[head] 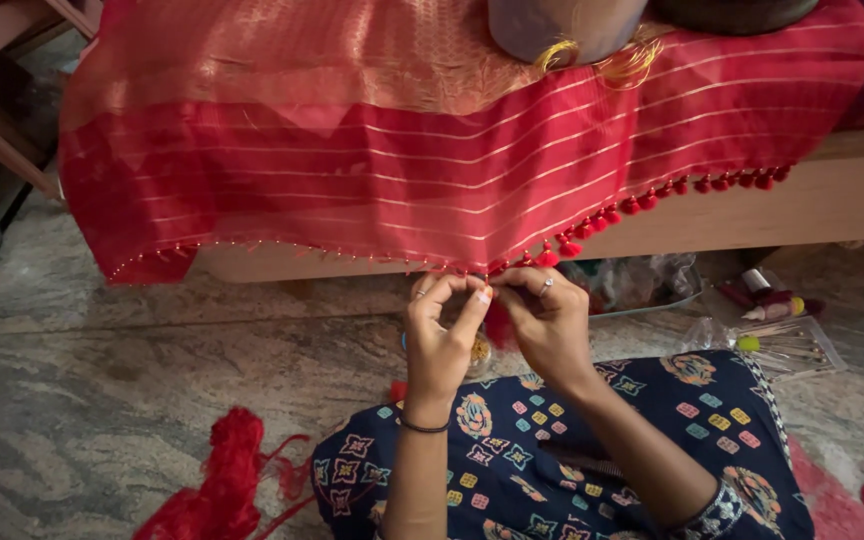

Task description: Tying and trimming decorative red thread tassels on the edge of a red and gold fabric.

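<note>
Hands meet at the hem: left hand [440, 345] and right hand [549, 325], fingertips pinched shut on the lower edge of red sari cloth [372, 170]. Cloth is sheer, gold-striped, draped over a wooden bed edge [832, 205] and hanging toward the marbled stone floor [102, 390]. Round red tassels [642, 204] line the hem right of the hands; left part is plain beaded edge. Lap in navy printed fabric [552, 460]. Loose red thread bundle [222, 480] on floor, left. Clear plastic box [787, 345] holding pins, right. Grey thread cone [562, 25] sits on cloth, gold thread trailing
</note>
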